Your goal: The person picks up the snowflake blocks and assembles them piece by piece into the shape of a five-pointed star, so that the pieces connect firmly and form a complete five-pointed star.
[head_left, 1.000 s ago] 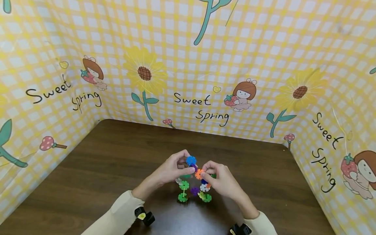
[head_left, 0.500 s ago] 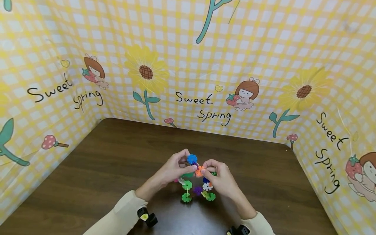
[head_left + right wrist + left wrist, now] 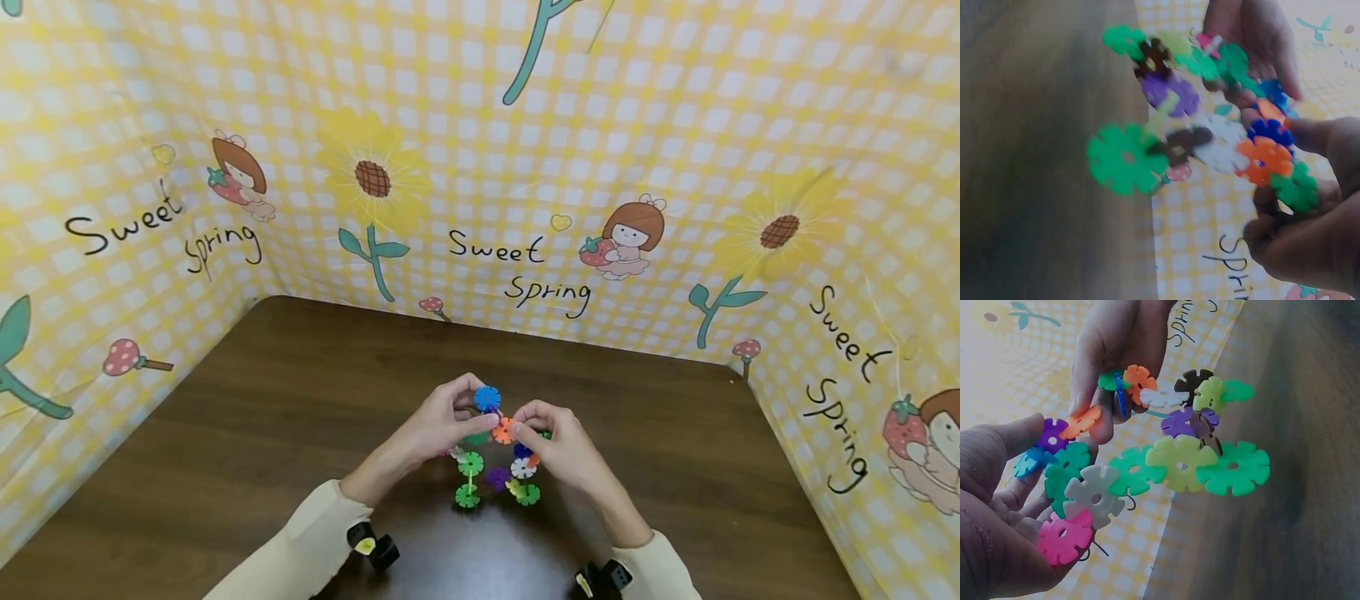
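Observation:
A figure of interlocking plastic snowflake discs is held up between both hands. The left hand (image 3: 442, 423) pinches a purple snowflake disc (image 3: 1052, 436) at its top, beside a blue disc (image 3: 487, 397). Thumb and finger of the right hand (image 3: 561, 437) pinch an orange snowflake disc (image 3: 503, 430), which meets the purple one. Two chains hang below: a grey-white disc (image 3: 1095, 496), a pink disc (image 3: 1065, 536) and green discs (image 3: 470, 464) on the left, a white disc (image 3: 522, 468) and a green disc (image 3: 1125, 157) on the right. A purple disc (image 3: 498, 478) lies between the chains.
A dark wooden table (image 3: 360, 358) extends beneath the hands. A yellow checked cloth (image 3: 480, 167) with printed flowers and lettering encloses its back and sides. Both wrists carry black cameras, the left wrist camera (image 3: 372, 547) near the cream sleeve (image 3: 288, 542).
Both hands keep their hold on the figure, with only slight shifts. The orange disc sits a little closer in under the blue one. The head view has drifted slightly.

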Demonstrator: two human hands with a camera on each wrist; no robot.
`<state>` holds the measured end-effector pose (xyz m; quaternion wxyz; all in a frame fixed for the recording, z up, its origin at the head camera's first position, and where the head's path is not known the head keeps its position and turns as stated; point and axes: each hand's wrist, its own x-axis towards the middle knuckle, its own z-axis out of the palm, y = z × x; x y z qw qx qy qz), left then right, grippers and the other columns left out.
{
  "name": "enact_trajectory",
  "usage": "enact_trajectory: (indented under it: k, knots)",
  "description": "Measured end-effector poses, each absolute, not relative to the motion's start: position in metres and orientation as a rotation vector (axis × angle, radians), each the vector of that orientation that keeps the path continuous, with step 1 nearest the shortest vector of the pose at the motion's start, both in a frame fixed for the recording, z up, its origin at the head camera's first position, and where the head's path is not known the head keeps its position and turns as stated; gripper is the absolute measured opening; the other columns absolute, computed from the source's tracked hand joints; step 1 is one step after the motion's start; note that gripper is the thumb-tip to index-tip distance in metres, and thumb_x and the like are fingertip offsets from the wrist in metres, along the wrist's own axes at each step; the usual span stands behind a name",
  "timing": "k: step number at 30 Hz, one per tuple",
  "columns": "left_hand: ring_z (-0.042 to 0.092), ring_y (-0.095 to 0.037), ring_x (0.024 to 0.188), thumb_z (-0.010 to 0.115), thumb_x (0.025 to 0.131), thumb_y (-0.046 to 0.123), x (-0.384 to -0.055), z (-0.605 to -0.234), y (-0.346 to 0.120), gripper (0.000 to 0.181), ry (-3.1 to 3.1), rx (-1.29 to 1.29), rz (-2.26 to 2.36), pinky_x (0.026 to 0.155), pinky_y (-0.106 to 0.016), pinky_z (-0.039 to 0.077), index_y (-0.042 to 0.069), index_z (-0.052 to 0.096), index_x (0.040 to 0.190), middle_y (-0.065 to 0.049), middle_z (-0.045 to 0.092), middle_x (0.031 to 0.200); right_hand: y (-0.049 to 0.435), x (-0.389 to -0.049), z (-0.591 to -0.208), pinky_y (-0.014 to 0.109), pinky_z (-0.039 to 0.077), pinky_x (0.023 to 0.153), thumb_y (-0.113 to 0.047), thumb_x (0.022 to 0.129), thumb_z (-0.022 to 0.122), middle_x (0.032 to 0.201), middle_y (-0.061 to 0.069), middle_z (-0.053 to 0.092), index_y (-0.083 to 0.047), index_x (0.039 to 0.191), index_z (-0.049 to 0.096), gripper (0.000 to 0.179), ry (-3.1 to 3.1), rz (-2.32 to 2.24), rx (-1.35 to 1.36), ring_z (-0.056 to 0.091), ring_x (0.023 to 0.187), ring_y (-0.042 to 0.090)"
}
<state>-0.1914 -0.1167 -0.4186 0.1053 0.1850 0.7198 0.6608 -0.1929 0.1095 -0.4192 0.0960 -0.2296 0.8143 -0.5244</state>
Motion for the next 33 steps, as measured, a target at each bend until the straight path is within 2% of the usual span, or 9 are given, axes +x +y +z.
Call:
enact_trajectory:
  k: [2,6,9,13,17,22,28,33]
  knots:
    - [0.070,-0.030,0.100,0.068,0.096,0.010,-0.192,-0.419,-0.117,0.027,2.108,0.545,1.961,0.080,-0.037,0.058,-0.001,0.051,0.114,-0.013,0.068,0.103,0.113,-0.193,-0.417,0.027,0.045,0.054,-0.023,0.101,0.063,0.078,0.004,0.064,-0.007,0.103,0.067,0.017,2.430,-1.509,-0.671,0.050,0.060,0.011]
    - [0.071,-0.030,0.098,0.068,0.096,0.008,-0.192,-0.419,-0.118,0.026,2.099,0.509,1.982,0.079,-0.041,0.059,-0.002,0.052,0.114,-0.013,0.069,0.102,0.120,-0.194,-0.412,0.027,0.038,0.052,-0.026,0.102,0.060,0.076,0.002,0.055,-0.007,0.110,0.068,0.023,2.446,-1.407,-0.684,0.042,0.056,0.012]
    - [0.072,-0.027,0.094,0.068,0.096,0.008,-0.193,-0.419,-0.119,0.026,2.095,0.501,1.991,0.079,-0.045,0.059,-0.002,0.052,0.114,-0.012,0.070,0.101,0.126,-0.194,-0.410,0.029,0.044,0.060,-0.026,0.103,0.059,0.091,0.002,0.064,-0.006,0.115,0.068,0.025,2.463,-1.353,-0.698,0.051,0.069,0.014]
    - [0.072,-0.026,0.091,0.068,0.096,0.007,-0.194,-0.419,-0.120,0.026,2.108,0.496,1.991,0.078,-0.043,0.059,-0.002,0.052,0.114,-0.012,0.070,0.100,0.133,-0.194,-0.412,0.038,0.054,0.070,-0.020,0.104,0.057,0.096,0.004,0.069,-0.007,0.119,0.068,0.023,2.458,-1.357,-0.707,0.063,0.082,0.024]
    - [0.072,-0.025,0.090,0.068,0.095,0.005,-0.194,-0.418,-0.120,0.026,2.126,0.496,1.981,0.078,-0.042,0.059,-0.002,0.052,0.114,-0.012,0.070,0.099,0.136,-0.193,-0.415,0.053,0.055,0.079,-0.013,0.103,0.057,0.090,0.007,0.071,-0.005,0.114,0.068,0.017,2.408,-1.456,-0.700,0.068,0.086,0.039]
    - [0.072,-0.025,0.089,0.068,0.095,0.005,-0.194,-0.419,-0.119,0.026,2.138,0.532,1.969,0.079,-0.046,0.059,-0.004,0.052,0.114,-0.015,0.070,0.101,0.136,-0.192,-0.417,0.047,0.057,0.080,-0.010,0.102,0.057,0.099,0.011,0.074,-0.002,0.107,0.067,0.013,2.363,-1.584,-0.656,0.068,0.086,0.036]
    - [0.071,-0.025,0.092,0.069,0.095,0.006,-0.194,-0.416,-0.117,0.028,2.143,0.539,1.930,0.079,-0.039,0.059,-0.002,0.052,0.115,-0.013,0.069,0.102,0.135,-0.191,-0.419,0.033,0.054,0.074,-0.009,0.103,0.055,0.111,0.013,0.073,0.001,0.105,0.065,0.014,2.329,-1.698,-0.613,0.061,0.079,0.021]
    - [0.068,-0.022,0.090,0.073,0.092,0.009,-0.194,-0.413,-0.116,0.035,2.196,0.597,1.796,0.077,-0.034,0.056,0.001,0.050,0.117,-0.008,0.067,0.099,0.134,-0.191,-0.421,0.026,0.049,0.068,-0.008,0.103,0.056,0.111,0.015,0.073,0.003,0.105,0.065,0.014,2.288,-1.766,-0.577,0.056,0.076,0.021]
